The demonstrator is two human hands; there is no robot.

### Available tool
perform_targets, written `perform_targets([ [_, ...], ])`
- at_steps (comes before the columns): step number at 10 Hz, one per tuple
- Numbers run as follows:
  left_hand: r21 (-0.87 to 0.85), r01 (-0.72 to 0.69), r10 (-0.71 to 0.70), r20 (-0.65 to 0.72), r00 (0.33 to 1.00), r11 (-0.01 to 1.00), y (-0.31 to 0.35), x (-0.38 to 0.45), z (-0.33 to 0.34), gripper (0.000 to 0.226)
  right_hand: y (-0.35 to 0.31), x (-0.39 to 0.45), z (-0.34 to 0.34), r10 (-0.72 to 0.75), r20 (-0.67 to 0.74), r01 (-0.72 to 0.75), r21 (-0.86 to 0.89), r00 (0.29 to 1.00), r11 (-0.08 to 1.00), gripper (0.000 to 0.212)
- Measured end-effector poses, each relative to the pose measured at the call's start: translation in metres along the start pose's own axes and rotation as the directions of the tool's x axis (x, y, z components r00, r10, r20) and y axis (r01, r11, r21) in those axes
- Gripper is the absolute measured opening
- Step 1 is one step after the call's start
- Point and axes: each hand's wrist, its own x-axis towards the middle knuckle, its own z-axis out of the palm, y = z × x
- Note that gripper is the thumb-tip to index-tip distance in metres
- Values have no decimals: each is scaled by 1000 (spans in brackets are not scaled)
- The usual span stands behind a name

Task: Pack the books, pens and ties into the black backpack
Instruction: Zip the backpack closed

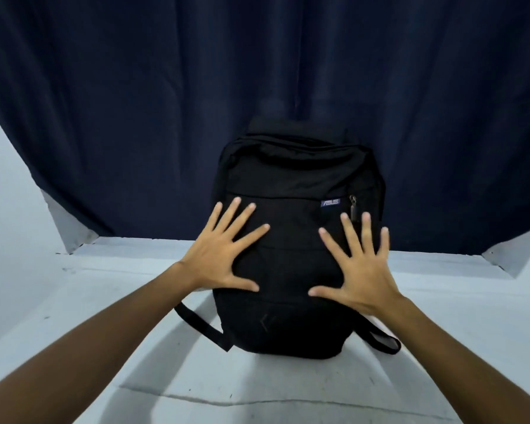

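Pale table point(74, 347) under a black backpack point(294, 179), straps splayed.

Both forearms are running out past the bottom edge of the frame. The black backpack point(291, 270) is covering most of its own straps, with only two loops showing. Whether anything is inside is not showing. The small label point(330, 202) is reading too faintly to trust.

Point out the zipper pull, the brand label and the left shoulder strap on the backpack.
zipper pull point(354, 206), head view, on the hanging metal tab.
brand label point(330, 203), head view, middle of the small purple tag.
left shoulder strap point(201, 327), head view, mid-length on the band lying on the table.
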Motion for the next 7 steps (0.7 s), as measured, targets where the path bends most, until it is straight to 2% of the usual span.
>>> perform_targets([
  [1,64,16,-25,138,990,998,-18,-6,6,119,21,1,3,60,146,-52,-53,987,997,111],
  [2,26,49,-52,108,993,998,-4,-6,-5,119,9,-2,-7,80,123,-74,-53,989,996,109],
  [3,-44,-25,24,-21,999,999,35,-20,-10,109,-19,-28,-9,8,38,-8,7,999,1000,106],
  [4,-58,-78,78,0,997,995,71,-46,5,99,-36,-57,4,-29,141,24,33,990,999,114],
  [5,-45,73,-66,156,986,996,69,-70,24,100,-25,-69,9,85,302,-88,-2,950,996,113],
  [6,-75,146,-125,231,965,986,54,-79,23,97,-21,-65,4,82,347,-90,6,934,996,112],
  [7,-103,190,-164,220,962,976,65,-95,12,85,-25,-73,-8,73,397,-119,92,915,989,97],
])
